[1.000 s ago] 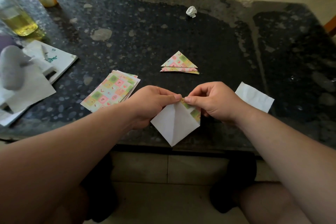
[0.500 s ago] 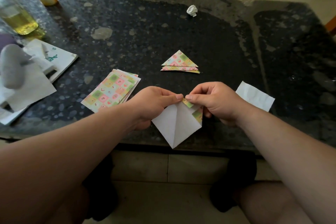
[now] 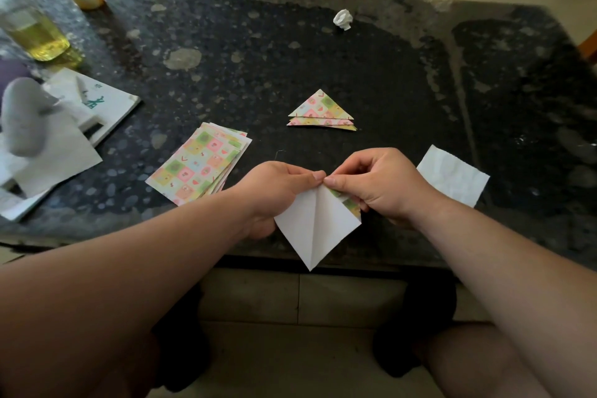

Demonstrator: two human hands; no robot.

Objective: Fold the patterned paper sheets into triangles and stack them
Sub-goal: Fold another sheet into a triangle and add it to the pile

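Progress partial: small stack of folded pastel-checked paper triangles (image 3: 321,111) on dark speckled stone table (image 3: 403,74), three layers showing at its near edge, exact count hard to tell. Nearer than that stack, over the table's front edge: one square patterned sheet (image 3: 315,229), white back up, creased down the middle, not yet closed into a triangle. Pinched at its top corner by left hand (image 3: 277,186), thumb against curled forefinger, and by right hand (image 3: 378,184) the same way, thumb tips touching. Left of the stack and nearer: one fanned pile of flat unfolded patterned sheets (image 3: 200,168), several, too overlapped to count, so probably most of the folding to come. Right of the stack and nearer: one plain white paper piece (image 3: 452,179). Beyond the stack: one crumpled white wad (image 3: 342,19)
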